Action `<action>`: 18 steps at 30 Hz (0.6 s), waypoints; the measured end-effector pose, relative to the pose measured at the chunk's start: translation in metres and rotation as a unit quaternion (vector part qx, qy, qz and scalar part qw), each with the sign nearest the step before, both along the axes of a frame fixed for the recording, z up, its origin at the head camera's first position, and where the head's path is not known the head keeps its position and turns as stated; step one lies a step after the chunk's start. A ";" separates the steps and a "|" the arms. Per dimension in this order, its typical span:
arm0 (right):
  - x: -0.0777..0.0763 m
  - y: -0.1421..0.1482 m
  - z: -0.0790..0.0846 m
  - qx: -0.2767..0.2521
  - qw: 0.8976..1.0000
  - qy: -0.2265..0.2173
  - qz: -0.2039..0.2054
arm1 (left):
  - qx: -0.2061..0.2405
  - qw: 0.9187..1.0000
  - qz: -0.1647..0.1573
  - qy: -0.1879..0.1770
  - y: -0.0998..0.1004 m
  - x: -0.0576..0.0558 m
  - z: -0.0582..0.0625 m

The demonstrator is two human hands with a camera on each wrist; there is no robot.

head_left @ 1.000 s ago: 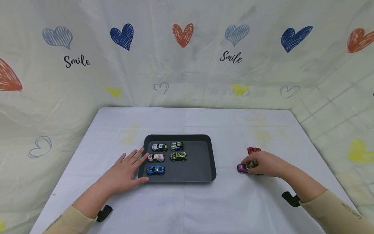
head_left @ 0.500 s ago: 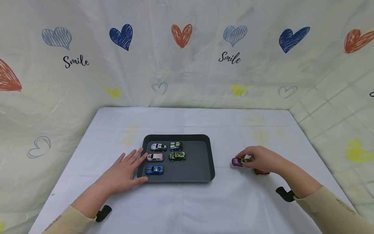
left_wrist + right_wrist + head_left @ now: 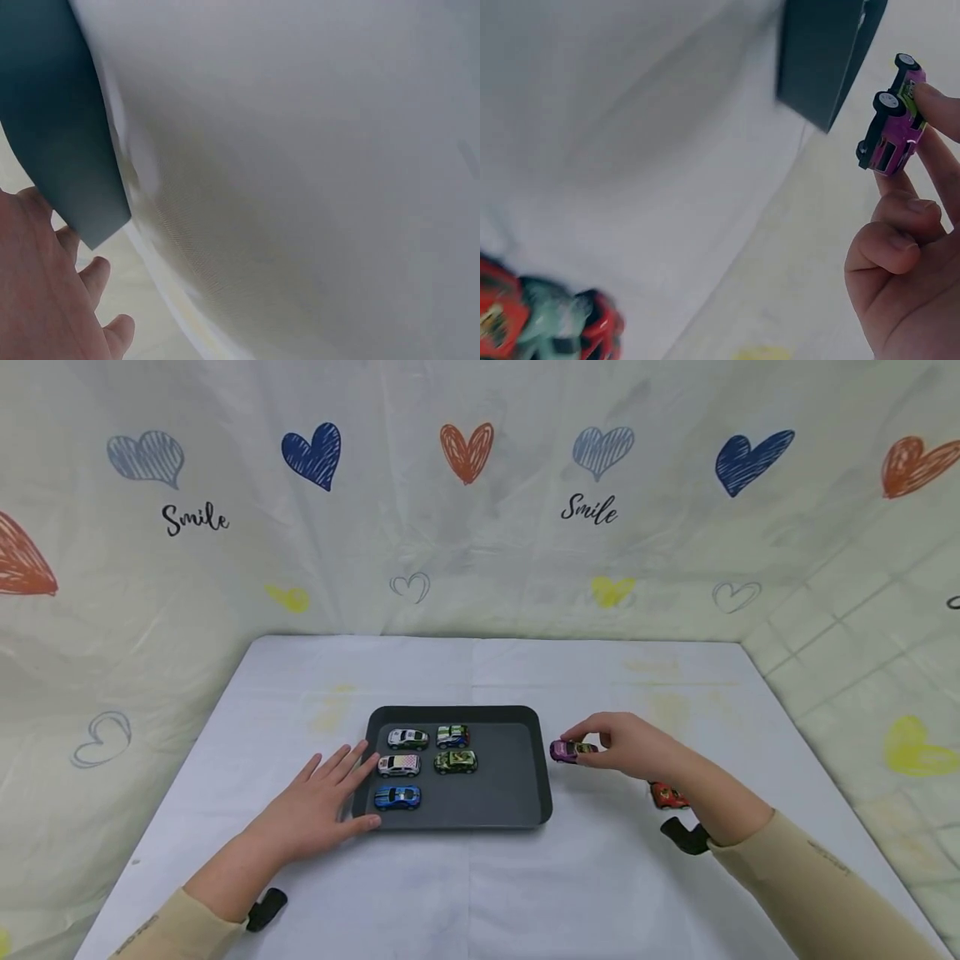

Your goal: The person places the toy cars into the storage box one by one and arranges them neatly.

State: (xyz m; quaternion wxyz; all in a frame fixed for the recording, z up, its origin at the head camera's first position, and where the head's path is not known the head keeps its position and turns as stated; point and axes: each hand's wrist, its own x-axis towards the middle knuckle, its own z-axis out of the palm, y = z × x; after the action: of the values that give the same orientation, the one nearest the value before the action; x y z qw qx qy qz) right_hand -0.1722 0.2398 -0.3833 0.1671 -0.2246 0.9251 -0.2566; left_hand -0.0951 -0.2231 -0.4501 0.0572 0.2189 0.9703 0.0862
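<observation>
Right hand (image 3: 634,745) pinching car (image 3: 567,752), left (image 3: 311,814) touching tray (image 3: 487,802)

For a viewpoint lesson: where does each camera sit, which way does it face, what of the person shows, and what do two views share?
Head: on the head, facing forward and down at the tray and purple car; left grip, right grip, sleeves show.
Left wrist: worn there, facing the tray's side and white cloth; part of the left grip shows.
Right wrist: worn there, facing the purple car in the right grip.
Head and right wrist share that car.
</observation>
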 end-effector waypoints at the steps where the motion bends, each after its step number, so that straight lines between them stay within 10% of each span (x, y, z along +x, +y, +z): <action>1: -0.001 -0.005 0.001 -0.004 1.000 -0.002 0.004 | 0.000 1.000 0.000 0.000 0.000 0.000 0.000; 18: 0.001 -0.112 0.010 -0.011 0.996 -0.006 0.087 | -0.012 1.000 0.004 -0.009 0.001 0.002 0.004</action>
State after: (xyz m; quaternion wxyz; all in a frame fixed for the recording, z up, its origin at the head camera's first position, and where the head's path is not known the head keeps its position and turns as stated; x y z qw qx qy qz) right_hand -0.1710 0.1273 -0.3733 0.1922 -0.3042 0.8981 -0.2529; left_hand -0.0936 -0.2217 -0.4459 0.0679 0.2131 0.9716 0.0770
